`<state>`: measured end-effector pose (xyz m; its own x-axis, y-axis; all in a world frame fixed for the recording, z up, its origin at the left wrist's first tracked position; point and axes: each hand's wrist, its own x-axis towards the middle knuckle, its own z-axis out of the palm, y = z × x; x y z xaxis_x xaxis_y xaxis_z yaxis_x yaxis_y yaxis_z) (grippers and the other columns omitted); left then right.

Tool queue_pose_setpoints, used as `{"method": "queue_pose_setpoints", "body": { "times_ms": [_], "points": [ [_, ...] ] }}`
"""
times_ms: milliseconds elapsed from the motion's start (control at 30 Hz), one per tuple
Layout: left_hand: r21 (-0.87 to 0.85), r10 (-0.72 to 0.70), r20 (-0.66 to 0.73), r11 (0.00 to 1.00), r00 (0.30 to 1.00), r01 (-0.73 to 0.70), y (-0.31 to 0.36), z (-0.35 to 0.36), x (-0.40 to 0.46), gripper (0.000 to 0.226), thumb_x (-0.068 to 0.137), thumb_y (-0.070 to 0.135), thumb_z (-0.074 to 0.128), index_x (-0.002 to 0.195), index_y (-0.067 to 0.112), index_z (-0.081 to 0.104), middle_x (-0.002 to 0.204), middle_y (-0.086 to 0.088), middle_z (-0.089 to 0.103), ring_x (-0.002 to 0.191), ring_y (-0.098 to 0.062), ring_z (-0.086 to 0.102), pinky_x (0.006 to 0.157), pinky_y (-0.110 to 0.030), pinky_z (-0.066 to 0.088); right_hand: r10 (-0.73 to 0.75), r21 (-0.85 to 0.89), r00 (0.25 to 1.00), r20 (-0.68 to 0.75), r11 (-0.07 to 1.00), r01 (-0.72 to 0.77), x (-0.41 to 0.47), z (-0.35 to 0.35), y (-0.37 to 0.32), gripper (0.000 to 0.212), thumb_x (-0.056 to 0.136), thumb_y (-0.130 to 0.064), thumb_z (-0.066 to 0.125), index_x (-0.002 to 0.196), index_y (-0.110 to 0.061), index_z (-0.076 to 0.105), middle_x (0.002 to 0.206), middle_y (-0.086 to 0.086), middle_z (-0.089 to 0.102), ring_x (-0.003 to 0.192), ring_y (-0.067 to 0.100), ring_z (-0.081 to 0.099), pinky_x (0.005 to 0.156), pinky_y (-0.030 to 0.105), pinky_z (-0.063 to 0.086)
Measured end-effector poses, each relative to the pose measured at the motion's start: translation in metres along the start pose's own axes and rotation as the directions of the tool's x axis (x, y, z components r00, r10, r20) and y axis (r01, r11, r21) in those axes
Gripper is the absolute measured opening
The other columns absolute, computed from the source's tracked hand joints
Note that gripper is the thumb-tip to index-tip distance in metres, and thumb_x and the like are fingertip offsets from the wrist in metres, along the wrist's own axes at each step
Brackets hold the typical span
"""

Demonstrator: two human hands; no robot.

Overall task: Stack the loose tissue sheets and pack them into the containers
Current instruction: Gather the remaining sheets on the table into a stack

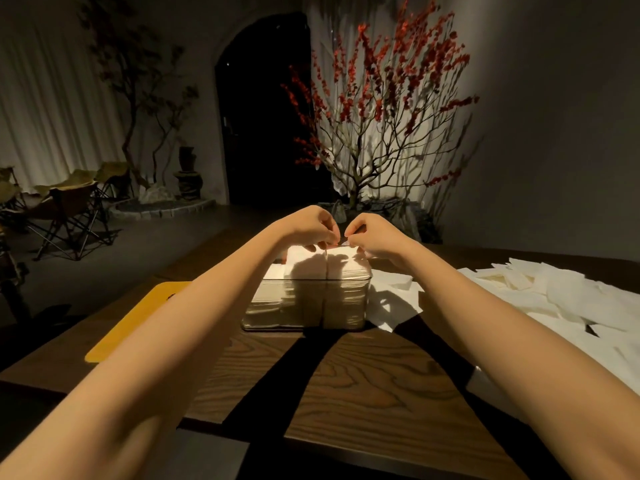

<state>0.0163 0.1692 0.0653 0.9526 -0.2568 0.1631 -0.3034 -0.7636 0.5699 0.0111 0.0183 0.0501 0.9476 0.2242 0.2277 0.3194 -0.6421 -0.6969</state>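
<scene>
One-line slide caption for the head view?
Both hands, left hand and right hand, pinch tissues atop the full clear container.

Head camera looks forward and down, close over the table [363,375].

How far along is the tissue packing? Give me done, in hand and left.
Done: the clear container already holds two tall stacks of tissues, rising above its rim. In hand: the left hand and right hand pinch at the far top edge of those stacks, apparently squaring them. Left: a large spread of loose sheets covers the table on the right, unstacked. A good share remains.
</scene>
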Motion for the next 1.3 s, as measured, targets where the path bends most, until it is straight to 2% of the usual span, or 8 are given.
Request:
{"method": "queue_pose_setpoints", "body": {
  "times_ms": [167,333,500,700,833,933,1133,1300],
  "points": [
    [-0.080,0.049,0.037,0.996,0.998,-0.046,0.027,0.019,0.006,0.004,0.092,0.008,0.059,0.090,0.011,0.059,0.083,-0.003,0.060,0.072,-0.010,0.056,0.066,-0.021,0.047,0.045,-0.014,0.998,-0.036,0.999,-0.045,-0.017,-0.024,0.017,0.017,0.094,-0.002,0.049,0.108,-0.004,0.059,0.093,0.008,0.058,0.076,0.015,0.053,0.058,0.021,0.042],
    [-0.072,0.103,0.077,0.993,0.992,-0.097,0.056,0.046,0.011,0.003,0.091,0.008,0.060,0.090,0.011,0.060,0.083,-0.003,0.060,0.072,-0.010,0.053,0.060,-0.019,0.040,0.101,-0.009,0.993,-0.066,0.995,-0.102,-0.040,-0.051,0.038,0.009,0.096,-0.005,0.049,0.099,-0.008,0.056,0.089,0.009,0.060,0.068,0.014,0.050,0.054,0.020,0.040],
    [-0.076,0.160,0.131,0.986,0.978,-0.152,0.088,0.076,0.014,0.004,0.091,0.009,0.060,0.094,0.010,0.062,0.079,0.000,0.061,0.068,-0.007,0.054,0.054,-0.012,0.043,0.159,-0.059,0.985,-0.065,0.985,-0.163,-0.066,-0.079,0.064,0.014,0.096,-0.006,0.047,0.092,-0.010,0.059,0.088,0.009,0.060,0.074,0.015,0.051,0.058,0.022,0.041],
    [-0.102,0.196,0.225,0.979,0.955,-0.177,0.122,0.122,0.018,0.005,0.093,0.013,0.059,0.097,0.011,0.062,0.084,-0.001,0.063,0.076,-0.011,0.058,0.076,-0.027,0.049,0.250,-0.071,0.960,-0.124,0.963,-0.260,-0.098,-0.108,0.097,0.017,0.098,-0.005,0.042,0.094,-0.015,0.056,0.088,0.004,0.061,0.078,0.015,0.054,0.062,0.023,0.042],
    [-0.050,0.210,0.366,0.977,0.907,-0.206,0.142,0.151,0.014,0.004,0.095,0.015,0.057,0.098,0.013,0.058,0.093,-0.002,0.062,0.083,-0.011,0.057,0.069,-0.020,0.044,0.302,-0.045,0.939,-0.166,0.948,-0.314,-0.119,-0.124,0.118,0.018,0.100,-0.005,0.038,0.098,-0.013,0.055,0.088,0.006,0.060,0.080,0.017,0.053,0.061,0.024,0.041],
    [0.043,0.255,0.491,0.948,0.833,-0.315,0.158,0.176,0.004,0.017,0.096,0.020,0.056,0.110,0.012,0.058,0.109,-0.004,0.059,0.094,-0.012,0.053,0.080,-0.023,0.041,0.345,-0.046,0.916,-0.206,0.931,-0.361,-0.135,-0.133,0.135,0.020,0.100,-0.004,0.037,0.098,-0.013,0.055,0.089,0.006,0.060,0.079,0.016,0.053,0.060,0.023,0.041],
    [0.110,0.383,0.616,0.824,0.689,-0.556,0.177,0.237,-0.024,0.063,0.098,0.040,0.050,0.151,0.021,0.023,0.157,-0.004,0.018,0.141,-0.025,0.023,0.114,-0.040,0.020,0.485,-0.194,0.852,-0.196,0.833,-0.518,-0.168,-0.148,0.174,0.024,0.097,-0.009,0.047,0.105,0.002,0.066,0.101,0.017,0.066,0.081,0.022,0.056,0.066,0.029,0.047],
    [0.164,0.471,0.560,0.743,0.682,-0.648,0.190,0.284,-0.033,0.074,0.095,0.063,0.033,0.155,0.027,0.007,0.162,-0.001,-0.002,0.148,-0.024,-0.001,0.118,-0.051,-0.001,0.583,-0.251,0.748,-0.316,0.709,-0.659,-0.196,-0.160,0.195,0.027,0.096,-0.019,0.046,0.076,-0.007,0.058,0.071,0.010,0.057,0.062,0.019,0.051,0.061,0.028,0.042]
  ]
}}
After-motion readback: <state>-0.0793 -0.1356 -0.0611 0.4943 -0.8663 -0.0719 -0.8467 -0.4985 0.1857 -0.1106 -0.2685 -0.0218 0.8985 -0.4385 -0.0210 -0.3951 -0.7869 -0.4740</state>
